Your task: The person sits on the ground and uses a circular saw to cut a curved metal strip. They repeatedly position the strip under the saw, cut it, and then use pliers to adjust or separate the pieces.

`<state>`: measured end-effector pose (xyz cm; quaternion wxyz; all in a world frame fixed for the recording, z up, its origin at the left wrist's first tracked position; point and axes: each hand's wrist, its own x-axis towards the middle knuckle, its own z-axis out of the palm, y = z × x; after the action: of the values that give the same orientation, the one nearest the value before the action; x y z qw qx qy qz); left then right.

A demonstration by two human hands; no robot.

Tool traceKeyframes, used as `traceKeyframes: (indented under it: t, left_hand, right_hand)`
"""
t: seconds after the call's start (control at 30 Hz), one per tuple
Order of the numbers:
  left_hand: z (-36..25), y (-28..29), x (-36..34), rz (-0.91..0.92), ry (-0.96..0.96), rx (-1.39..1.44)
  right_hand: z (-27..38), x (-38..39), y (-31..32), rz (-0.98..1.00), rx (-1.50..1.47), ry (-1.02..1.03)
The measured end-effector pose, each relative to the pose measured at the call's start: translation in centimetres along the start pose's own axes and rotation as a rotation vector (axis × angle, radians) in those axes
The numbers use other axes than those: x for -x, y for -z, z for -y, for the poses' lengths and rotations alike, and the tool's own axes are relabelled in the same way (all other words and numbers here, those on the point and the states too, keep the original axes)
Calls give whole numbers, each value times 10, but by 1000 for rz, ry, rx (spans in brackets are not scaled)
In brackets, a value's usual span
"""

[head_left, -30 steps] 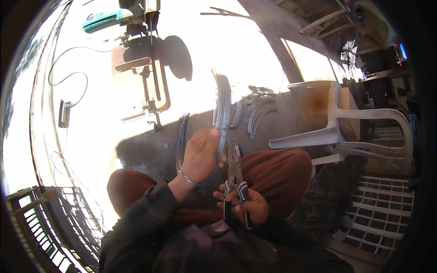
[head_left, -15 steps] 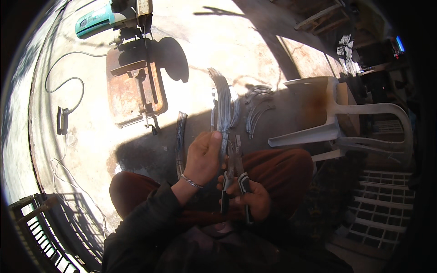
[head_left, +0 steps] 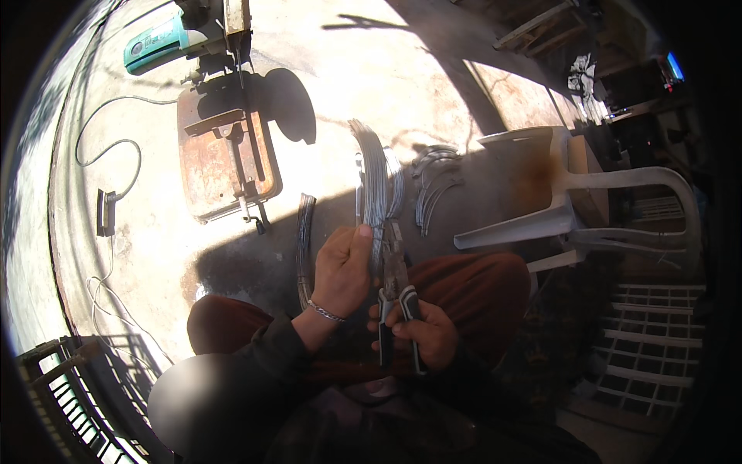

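Note:
My left hand (head_left: 342,271), with a chain bracelet at the wrist, grips a curved bundle of thin metal wires (head_left: 369,166) upright, thumb pressed on it. Just right of that thumb, the jaws of large pliers (head_left: 396,274) with black-and-white handles meet the bundle; whether they bite on wire is too small to tell. My right hand (head_left: 425,332) holds the pliers by both handles. Further curved bundles lie on the concrete beyond, one (head_left: 304,232) to the left and several short pieces (head_left: 433,205) to the right.
A green chop saw (head_left: 154,42) with a rusty base (head_left: 201,170) stands at the upper left, its cord running to a black socket (head_left: 106,209). A white plastic chair (head_left: 618,180) lies at the right beside a white grid rack (head_left: 649,348). A dark slatted object (head_left: 69,394) is at the lower left.
The pliers and my right hand have risen, bringing the jaws against the bundle beside my left thumb. My left hand still grips the bundle, in nearly the same place.

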<state>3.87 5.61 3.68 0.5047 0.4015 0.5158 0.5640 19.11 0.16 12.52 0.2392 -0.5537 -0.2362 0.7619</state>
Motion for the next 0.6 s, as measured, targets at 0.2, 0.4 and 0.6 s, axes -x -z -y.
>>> traceKeyframes:
  t: [0.2,0.4,0.6]
  left_hand:
    - [-8,-4,2,-6,21,-31]
    - [-4,-9,4,-38,-15,17]
    - [-2,-11,6,-29,6,25]
  right_hand:
    - [-4,-2,-6,-105,115,77]
    - [-6,-1,-10,-211,138,164]
    - [3,-1,-4,-146,108,-51]
